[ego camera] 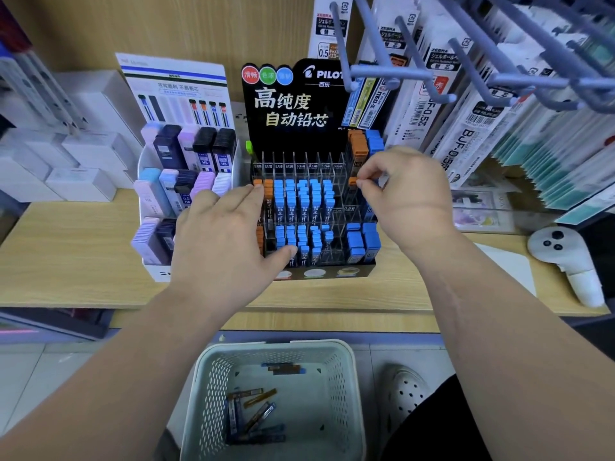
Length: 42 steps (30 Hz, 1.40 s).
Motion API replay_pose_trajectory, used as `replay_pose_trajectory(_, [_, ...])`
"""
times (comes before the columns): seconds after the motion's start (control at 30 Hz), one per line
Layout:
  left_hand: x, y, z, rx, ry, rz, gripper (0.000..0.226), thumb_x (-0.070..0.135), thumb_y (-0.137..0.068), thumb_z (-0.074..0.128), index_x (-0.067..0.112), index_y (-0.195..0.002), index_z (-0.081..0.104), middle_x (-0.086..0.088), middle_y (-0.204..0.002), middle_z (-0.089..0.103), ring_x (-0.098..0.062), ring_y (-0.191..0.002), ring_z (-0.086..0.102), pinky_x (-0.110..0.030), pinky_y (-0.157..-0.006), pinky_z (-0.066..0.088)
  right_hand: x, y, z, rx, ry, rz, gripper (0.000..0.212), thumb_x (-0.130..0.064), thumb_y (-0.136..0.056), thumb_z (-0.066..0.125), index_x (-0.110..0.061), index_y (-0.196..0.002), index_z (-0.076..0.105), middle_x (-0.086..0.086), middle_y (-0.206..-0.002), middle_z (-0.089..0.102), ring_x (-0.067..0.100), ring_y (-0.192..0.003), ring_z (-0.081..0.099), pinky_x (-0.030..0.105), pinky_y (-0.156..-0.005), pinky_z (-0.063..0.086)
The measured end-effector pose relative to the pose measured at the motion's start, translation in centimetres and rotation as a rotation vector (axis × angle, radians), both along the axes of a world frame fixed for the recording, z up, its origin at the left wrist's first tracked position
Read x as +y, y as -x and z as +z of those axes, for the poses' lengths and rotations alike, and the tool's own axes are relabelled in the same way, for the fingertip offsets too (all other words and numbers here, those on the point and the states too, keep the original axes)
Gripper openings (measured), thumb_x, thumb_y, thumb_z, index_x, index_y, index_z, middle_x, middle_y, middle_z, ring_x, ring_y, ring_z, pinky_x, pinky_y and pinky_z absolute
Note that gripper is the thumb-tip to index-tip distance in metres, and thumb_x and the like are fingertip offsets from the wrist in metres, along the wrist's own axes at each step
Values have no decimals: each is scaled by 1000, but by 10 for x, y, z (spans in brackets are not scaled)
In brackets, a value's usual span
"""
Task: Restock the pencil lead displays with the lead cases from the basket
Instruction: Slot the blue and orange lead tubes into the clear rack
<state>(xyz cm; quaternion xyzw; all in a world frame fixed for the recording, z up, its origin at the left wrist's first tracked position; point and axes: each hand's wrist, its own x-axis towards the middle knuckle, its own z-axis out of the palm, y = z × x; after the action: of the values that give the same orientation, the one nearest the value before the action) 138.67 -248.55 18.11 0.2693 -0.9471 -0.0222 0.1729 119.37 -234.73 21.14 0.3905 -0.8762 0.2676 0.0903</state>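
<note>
A black lead display (293, 104) with clear acrylic slots stands on the wooden shelf, holding blue-capped and orange-capped lead cases. My right hand (402, 194) pinches an orange-capped lead case (352, 182) at a slot on the display's right side. My left hand (223, 241) rests flat against the display's left side, fingers spread, fingertips by the orange-capped cases (266, 188). Below, a pale perforated basket (213, 377) on the floor holds several loose lead cases (253, 414).
A white display (173, 181) of purple, blue and black lead cases stands to the left. Grey peg hooks (392, 73) with hanging refill packs jut out at top right. A white controller (565, 261) lies on the shelf at right. A white shoe (404, 390) is beside the basket.
</note>
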Motion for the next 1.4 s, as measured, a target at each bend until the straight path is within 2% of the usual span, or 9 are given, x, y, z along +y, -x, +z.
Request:
replay_pose_trajectory(0.27, [-2,-6,4,-3,-8,-8,92,69,-76,64,13,-146,44,-6,-139,57,-38,-113,52,-50,-97,45,2,-5,7,21,8,-14,14,-21,-94,66,-20,-103,76,2,-104,66,20,-94,62,30,-87,49])
replay_pose_trajectory(0.37, [-1,-18,12,47,13,-8,85,63,-79,62,9,-143,48,-15,-130,60,-40,-112,53,-47,-99,42,11,-20,12,57,156,69,14,-26,-94,62,-20,-99,74,-4,-93,62,6,-84,52,19,-79,41])
replay_pose_trajectory(0.53, [-7,-62,13,168,-45,-39,55,54,-82,59,14,-121,63,-10,-104,67,-36,-101,59,-43,-92,43,27,-65,-7,-104,159,368,17,-28,-92,64,-16,-84,73,-6,-73,61,3,-66,50,23,-65,42])
replay_pose_trajectory(0.63, [-9,-95,3,202,-79,-45,33,40,-85,65,12,-102,66,-5,-85,62,-32,-88,56,-39,-84,40,39,-93,-39,-262,-85,583,9,-26,-91,70,-19,-86,74,-10,-77,64,-1,-68,54,28,-67,49])
replay_pose_trajectory(0.77, [-9,-136,-29,157,-244,62,20,33,-86,65,14,-93,66,-3,-79,59,-30,-80,57,-40,-79,47,50,-112,-100,-504,-691,716,21,-38,-94,68,-27,-111,71,-12,-102,68,9,-88,63,36,-85,54])
replay_pose_trajectory(0.97, [-5,-184,-98,-357,-833,380,37,42,-93,63,24,-125,58,0,-110,64,-27,-92,62,-36,-83,48,45,-125,-194,-700,-1152,698,51,-42,-102,55,-22,-148,46,-3,-152,46,19,-131,50,33,-107,42])
replay_pose_trajectory(1.17, [2,-210,-180,-677,-934,417,53,52,-99,47,20,-142,48,-12,-122,67,-34,-109,62,-39,-96,49,41,-147,-288,-949,-1107,444,64,-42,-100,59,-24,-157,34,3,-165,28,27,-143,40,37,-115,35])
replay_pose_trajectory(1.3, [13,-204,-215,-462,-1049,419,34,50,-101,42,28,-119,60,-6,-96,72,-27,-86,66,-40,-86,53,43,-165,-323,-857,-947,320,70,-39,-100,59,-17,-159,28,5,-166,24,27,-147,32,37,-118,30])
replay_pose_trajectory(1.4, [21,-197,-227,-266,-1131,473,24,40,-101,47,27,-110,66,1,-91,72,-21,-86,66,-38,-83,53,40,-171,-337,-803,-880,292,70,-38,-101,58,-15,-159,27,5,-163,29,26,-146,32,37,-118,30])
